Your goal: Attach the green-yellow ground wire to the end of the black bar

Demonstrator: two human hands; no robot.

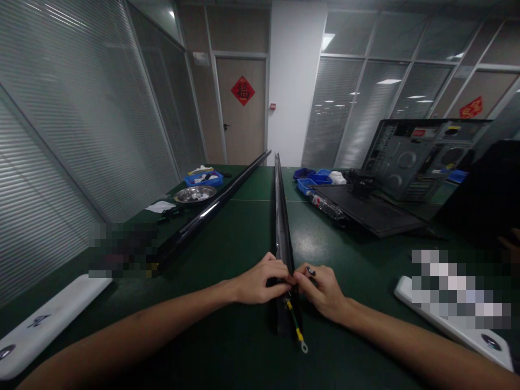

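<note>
A long dark metal channel runs away from me down the middle of the green table. Near its close end, my left hand lies over the channel with its fingers closed on it. My right hand is at the channel's right side, its thumb and forefinger pinched against my left fingertips; the small part between them is too hidden to name. A dark metal piece shows among my right fingers. Below the hands hangs a short yellow-green wire with a ring terminal at its end.
A second dark bar lies to the left. Behind it are a metal dish and a blue basket. Blue trays, a black panel and an open computer case are on the right. White devices flank my arms.
</note>
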